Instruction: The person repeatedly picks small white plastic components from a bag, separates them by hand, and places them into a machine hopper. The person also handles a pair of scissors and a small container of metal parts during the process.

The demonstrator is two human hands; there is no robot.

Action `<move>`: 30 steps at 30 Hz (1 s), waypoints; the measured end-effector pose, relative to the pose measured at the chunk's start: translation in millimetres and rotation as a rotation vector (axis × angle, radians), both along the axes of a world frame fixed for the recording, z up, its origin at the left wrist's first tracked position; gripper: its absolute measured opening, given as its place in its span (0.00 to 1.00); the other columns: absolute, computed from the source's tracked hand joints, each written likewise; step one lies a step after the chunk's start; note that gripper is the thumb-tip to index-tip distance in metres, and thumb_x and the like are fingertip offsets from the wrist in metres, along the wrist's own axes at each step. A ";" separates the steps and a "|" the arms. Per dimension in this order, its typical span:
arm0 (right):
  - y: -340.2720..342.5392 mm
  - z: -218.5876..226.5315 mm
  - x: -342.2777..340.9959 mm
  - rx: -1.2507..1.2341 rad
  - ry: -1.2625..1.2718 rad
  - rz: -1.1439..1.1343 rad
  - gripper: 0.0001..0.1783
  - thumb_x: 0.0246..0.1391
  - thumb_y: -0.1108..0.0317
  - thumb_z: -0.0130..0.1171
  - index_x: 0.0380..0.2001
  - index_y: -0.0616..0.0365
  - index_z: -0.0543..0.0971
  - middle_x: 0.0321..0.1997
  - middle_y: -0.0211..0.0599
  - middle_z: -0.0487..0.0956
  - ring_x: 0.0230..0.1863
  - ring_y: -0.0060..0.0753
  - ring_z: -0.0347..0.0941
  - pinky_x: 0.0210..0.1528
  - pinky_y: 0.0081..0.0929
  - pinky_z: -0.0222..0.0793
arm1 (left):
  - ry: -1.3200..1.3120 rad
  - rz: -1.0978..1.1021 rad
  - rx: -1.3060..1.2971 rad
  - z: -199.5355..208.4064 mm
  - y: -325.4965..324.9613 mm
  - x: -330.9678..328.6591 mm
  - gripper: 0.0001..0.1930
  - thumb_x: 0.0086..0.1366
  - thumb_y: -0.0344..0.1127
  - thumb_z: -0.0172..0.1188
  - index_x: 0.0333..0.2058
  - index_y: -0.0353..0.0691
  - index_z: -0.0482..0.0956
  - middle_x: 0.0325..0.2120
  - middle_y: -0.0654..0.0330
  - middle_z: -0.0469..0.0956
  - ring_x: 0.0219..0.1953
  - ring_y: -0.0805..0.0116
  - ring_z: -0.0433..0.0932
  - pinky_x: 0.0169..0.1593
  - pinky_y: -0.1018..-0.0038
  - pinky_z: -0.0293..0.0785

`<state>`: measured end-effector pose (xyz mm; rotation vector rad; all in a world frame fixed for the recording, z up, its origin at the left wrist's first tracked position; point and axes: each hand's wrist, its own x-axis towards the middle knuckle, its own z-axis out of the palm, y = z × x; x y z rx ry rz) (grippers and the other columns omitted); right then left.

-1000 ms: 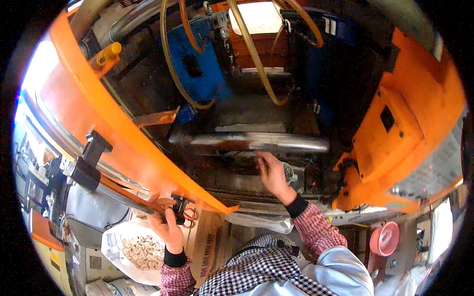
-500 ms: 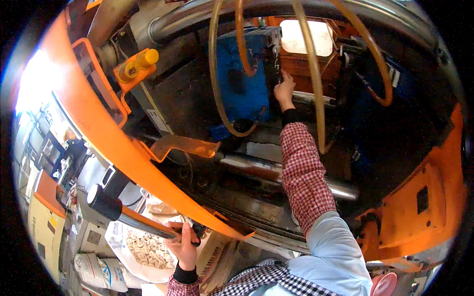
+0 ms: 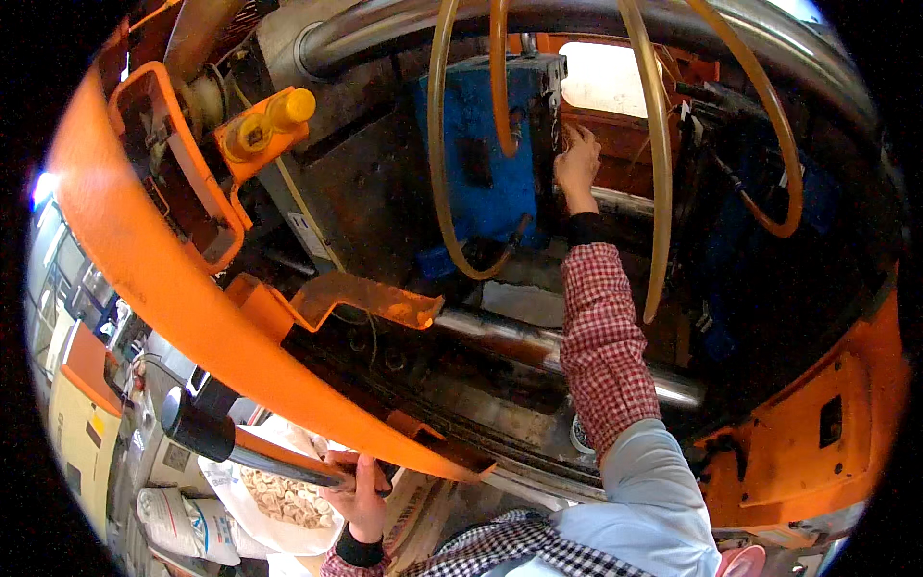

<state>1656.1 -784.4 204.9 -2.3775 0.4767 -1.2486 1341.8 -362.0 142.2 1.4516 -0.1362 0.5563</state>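
My right hand [image 3: 577, 171] reaches into the machine beside the dark inner face of a blue mold block [image 3: 476, 173]. Its fingers are stretched and partly apart, close to that face; whether they touch it I cannot tell. Nothing shows in this hand. Low on the left, my left hand [image 3: 361, 500] is wrapped round a metal bar handle [image 3: 288, 462] with a black end, beside the lower edge of the orange door [image 3: 192, 298]. Amber hoses [image 3: 439, 144] loop in front of the blue block. A second blue block [image 3: 817, 202] stands in shadow to the right.
Thick steel tie bars [image 3: 519, 337] run across the machine below and above my right arm. An orange bracket [image 3: 370, 300] juts inward from the door side. A white sack of beige pieces [image 3: 284, 495] stands beneath the handle. An orange panel [image 3: 808, 433] is at the right.
The fingers of my right hand have lifted and spread beside the mold face. The whole view has shifted slightly, so the machine sits further right. My left hand keeps its grip on the handle.
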 end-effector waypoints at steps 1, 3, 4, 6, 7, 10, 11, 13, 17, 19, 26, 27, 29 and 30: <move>-10.3 3.0 6.7 -0.010 -0.055 0.006 0.33 0.40 0.77 0.52 0.55 0.48 0.70 0.59 0.43 0.63 0.58 0.54 0.57 0.58 0.46 0.57 | -0.021 -0.009 0.014 4.5 -3.4 0.3 0.07 0.62 0.27 0.55 0.27 0.35 0.66 0.10 0.64 0.64 0.10 0.79 0.60 0.15 0.82 0.57; -42.0 7.9 26.7 -0.022 -0.220 0.015 0.32 0.40 0.77 0.51 0.54 0.48 0.71 0.58 0.44 0.63 0.58 0.54 0.57 0.58 0.45 0.58 | -0.035 -0.040 0.023 6.5 -9.0 3.1 0.07 0.62 0.27 0.55 0.27 0.34 0.66 0.10 0.64 0.64 0.10 0.79 0.61 0.15 0.82 0.57; -39.3 11.1 33.7 -0.017 -0.325 0.045 0.31 0.40 0.77 0.51 0.53 0.48 0.71 0.58 0.44 0.64 0.58 0.54 0.57 0.58 0.45 0.58 | -0.021 -0.038 0.022 5.2 -7.6 2.0 0.07 0.61 0.27 0.55 0.27 0.34 0.66 0.10 0.64 0.64 0.10 0.79 0.61 0.15 0.82 0.57; -27.4 14.1 33.0 0.020 -0.249 0.021 0.32 0.40 0.78 0.50 0.54 0.49 0.71 0.58 0.44 0.64 0.58 0.54 0.58 0.59 0.44 0.58 | 0.000 -0.032 0.006 3.4 -4.8 -0.5 0.07 0.61 0.27 0.55 0.27 0.34 0.66 0.11 0.64 0.64 0.10 0.79 0.61 0.15 0.82 0.57; -14.3 16.7 31.0 0.039 -0.208 0.016 0.32 0.39 0.79 0.50 0.54 0.49 0.71 0.57 0.45 0.64 0.57 0.54 0.58 0.59 0.44 0.57 | 0.007 -0.028 -0.008 3.3 -4.2 -1.0 0.07 0.61 0.27 0.55 0.26 0.34 0.66 0.11 0.64 0.64 0.10 0.79 0.61 0.15 0.82 0.57; -43.8 20.3 35.5 0.037 -0.225 0.029 0.31 0.40 0.79 0.51 0.53 0.50 0.72 0.58 0.47 0.64 0.57 0.55 0.59 0.58 0.44 0.59 | 0.014 -0.063 -0.042 -3.1 -1.0 -1.3 0.06 0.60 0.26 0.56 0.27 0.32 0.69 0.13 0.64 0.67 0.12 0.80 0.63 0.16 0.82 0.59; -70.9 20.4 30.5 0.023 -0.246 0.009 0.31 0.40 0.79 0.51 0.53 0.51 0.72 0.58 0.49 0.64 0.57 0.56 0.59 0.59 0.44 0.58 | 0.017 -0.090 -0.027 2.3 -8.2 1.7 0.05 0.60 0.26 0.56 0.28 0.31 0.70 0.14 0.63 0.68 0.12 0.80 0.63 0.17 0.82 0.59; 13.2 39.9 -19.6 0.132 -0.322 0.126 0.27 0.42 0.77 0.50 0.51 0.58 0.73 0.55 0.54 0.67 0.54 0.54 0.64 0.59 0.40 0.59 | 0.026 -0.087 0.047 -5.2 7.7 0.5 0.03 0.60 0.24 0.56 0.29 0.31 0.71 0.16 0.63 0.70 0.13 0.80 0.66 0.18 0.82 0.61; 77.2 -7.3 -70.4 -0.032 -0.616 0.187 0.23 0.45 0.79 0.48 0.48 0.65 0.72 0.47 0.51 0.74 0.49 0.48 0.69 0.54 0.35 0.63 | 0.160 -0.314 0.052 3.4 28.6 -2.0 0.06 0.62 0.28 0.55 0.37 0.35 0.75 0.22 0.63 0.76 0.23 0.78 0.73 0.23 0.84 0.67; 158.8 -11.8 -187.0 0.126 -0.497 0.283 0.17 0.56 0.68 0.53 0.48 0.64 0.72 0.48 0.48 0.74 0.49 0.41 0.70 0.54 0.33 0.63 | 0.043 -0.378 0.015 -15.2 27.2 3.6 0.10 0.62 0.36 0.58 0.32 0.34 0.78 0.23 0.62 0.77 0.23 0.78 0.72 0.23 0.79 0.65; 164.1 -244.3 -407.5 0.329 -0.163 0.242 0.15 0.58 0.67 0.53 0.39 0.73 0.71 0.38 0.54 0.76 0.35 0.41 0.71 0.36 0.34 0.66 | -0.148 -0.583 0.193 1.9 -16.0 -22.9 0.16 0.57 0.39 0.62 0.32 0.33 0.68 0.14 0.53 0.68 0.15 0.65 0.71 0.20 0.71 0.64; 175.6 -262.2 -427.7 0.396 -0.028 0.151 0.18 0.57 0.65 0.54 0.41 0.74 0.70 0.37 0.56 0.76 0.34 0.44 0.72 0.35 0.36 0.66 | -0.232 -0.623 0.144 -0.4 -19.8 -27.6 0.16 0.57 0.39 0.61 0.31 0.32 0.66 0.14 0.53 0.69 0.16 0.62 0.71 0.21 0.71 0.65; 203.7 -274.2 -461.3 0.132 0.355 0.037 0.15 0.58 0.66 0.52 0.41 0.70 0.71 0.34 0.49 0.75 0.32 0.41 0.71 0.35 0.34 0.67 | -0.273 -0.778 0.145 -4.5 -31.7 -36.7 0.15 0.58 0.38 0.61 0.28 0.34 0.65 0.14 0.53 0.69 0.17 0.59 0.72 0.22 0.70 0.65; 214.5 -280.8 -475.6 0.161 0.412 0.066 0.15 0.58 0.66 0.53 0.40 0.70 0.71 0.32 0.49 0.75 0.31 0.41 0.72 0.33 0.34 0.67 | -0.287 -0.878 0.100 -8.7 -44.3 -41.9 0.15 0.58 0.38 0.61 0.28 0.34 0.65 0.14 0.54 0.69 0.17 0.59 0.71 0.22 0.70 0.65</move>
